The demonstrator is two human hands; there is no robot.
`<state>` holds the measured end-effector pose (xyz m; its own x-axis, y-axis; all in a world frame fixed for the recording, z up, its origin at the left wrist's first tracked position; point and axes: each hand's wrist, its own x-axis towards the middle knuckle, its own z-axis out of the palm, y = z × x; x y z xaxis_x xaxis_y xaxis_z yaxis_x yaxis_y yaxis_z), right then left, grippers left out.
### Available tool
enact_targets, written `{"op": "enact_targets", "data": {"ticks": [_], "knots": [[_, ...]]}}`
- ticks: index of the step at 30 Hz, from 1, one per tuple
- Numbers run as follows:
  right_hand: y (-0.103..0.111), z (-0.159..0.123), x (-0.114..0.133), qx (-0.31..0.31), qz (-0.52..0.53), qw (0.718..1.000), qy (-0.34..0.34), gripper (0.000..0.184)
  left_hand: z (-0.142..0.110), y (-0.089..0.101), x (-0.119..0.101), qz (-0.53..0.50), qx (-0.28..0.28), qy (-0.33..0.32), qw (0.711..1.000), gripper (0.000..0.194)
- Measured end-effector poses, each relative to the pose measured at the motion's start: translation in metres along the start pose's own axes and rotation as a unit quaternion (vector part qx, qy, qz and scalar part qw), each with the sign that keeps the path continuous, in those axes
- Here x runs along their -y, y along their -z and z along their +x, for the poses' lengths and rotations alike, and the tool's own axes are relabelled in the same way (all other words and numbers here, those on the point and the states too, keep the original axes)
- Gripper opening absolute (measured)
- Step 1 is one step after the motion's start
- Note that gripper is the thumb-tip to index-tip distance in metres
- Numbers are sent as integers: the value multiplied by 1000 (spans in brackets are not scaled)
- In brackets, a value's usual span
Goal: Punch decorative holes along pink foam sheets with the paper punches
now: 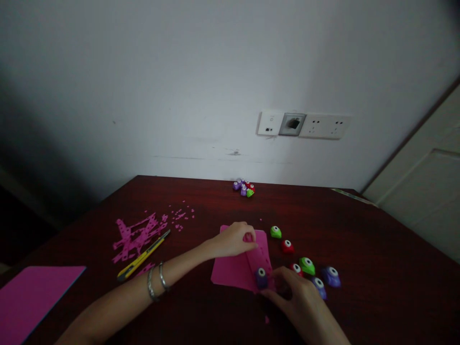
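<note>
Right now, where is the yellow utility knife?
In the head view, the yellow utility knife lies on the table's left side, beside the pink paper scraps and just beyond the left forearm's silver bracelets.

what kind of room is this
Probably a room in a home, perhaps a bedroom or study, though which one I can't tell: there are household wall sockets, a panelled door and a dark wooden table against a plain wall.

Pink paper strip [256,258], small cutouts near right edge, ran over three o'clock side of flat pink sheet [229,272]. Purple punch [261,278], white-ringed top facing up, at strip's six o'clock end.
</note>
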<state>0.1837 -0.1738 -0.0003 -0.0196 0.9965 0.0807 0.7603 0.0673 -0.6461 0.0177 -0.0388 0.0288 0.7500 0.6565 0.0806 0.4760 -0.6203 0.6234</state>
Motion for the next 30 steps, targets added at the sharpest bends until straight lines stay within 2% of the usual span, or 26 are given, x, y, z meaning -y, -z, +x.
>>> {"op": "enact_targets", "data": {"ticks": [4,9,12,15,18,23,30], "knots": [[19,8,7,39,10,999,18,6,-1,11,5,6,-5,-10,1000,15],[30,20,11,78,-28,994,73,16,-12,7,20,91,-23,-40,995,13],[26,24,8,78,-35,991,99,22,-23,2,25,154,-17,-103,983,20],[21,27,4,90,-37,991,89,23,-34,-2,26,203,9,-180,962,25],[18,29,1,101,-47,990,84,21,-42,-5,25,228,34,-222,947,26],[16,31,2,111,-48,989,85,13,-43,-6,18,254,47,-223,940,25],[11,32,8,100,-48,990,90,8,-41,-5,17,235,40,-192,952,22]]}}
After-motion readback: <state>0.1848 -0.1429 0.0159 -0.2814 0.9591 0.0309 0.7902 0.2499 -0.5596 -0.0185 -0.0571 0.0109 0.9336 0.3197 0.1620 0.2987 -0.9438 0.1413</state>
